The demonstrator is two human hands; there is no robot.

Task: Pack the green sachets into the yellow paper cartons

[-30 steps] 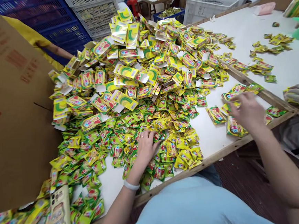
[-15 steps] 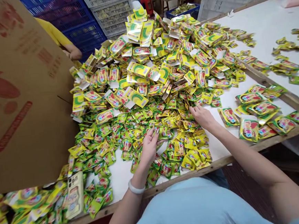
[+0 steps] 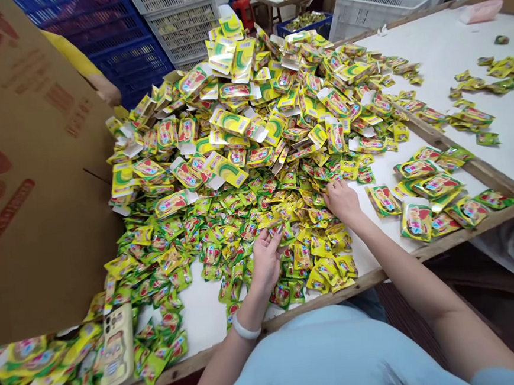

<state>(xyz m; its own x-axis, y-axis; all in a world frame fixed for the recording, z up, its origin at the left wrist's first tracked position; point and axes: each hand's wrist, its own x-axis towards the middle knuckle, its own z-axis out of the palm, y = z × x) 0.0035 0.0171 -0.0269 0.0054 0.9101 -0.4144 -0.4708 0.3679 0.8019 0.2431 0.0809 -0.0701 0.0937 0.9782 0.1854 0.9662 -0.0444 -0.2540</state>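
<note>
A big heap of small yellow and green candy packets point(image 3: 223, 219) covers the near part of the table, with yellow boxes point(image 3: 229, 123) piled behind them. My left hand point(image 3: 266, 254) is at the front of the heap, thumb and fingers drawn together at a green packet; what lies between the fingertips is too small to make out. To its right, my right hand point(image 3: 341, 200) reaches into the yellow packets with bent fingers, their tips partly hidden among the packets.
At the left stands a large cardboard box point(image 3: 39, 203), a phone point(image 3: 118, 346) near its base. Larger packs point(image 3: 417, 218) lie at the right by a wooden strip point(image 3: 482, 175). Behind are stacked crates point(image 3: 140, 65) and a person's arm point(image 3: 82, 64).
The view has shifted slightly to the right. My left hand has moved right over the packets, nearer to my right hand. The green packet at its fingertips is now less visible.
</note>
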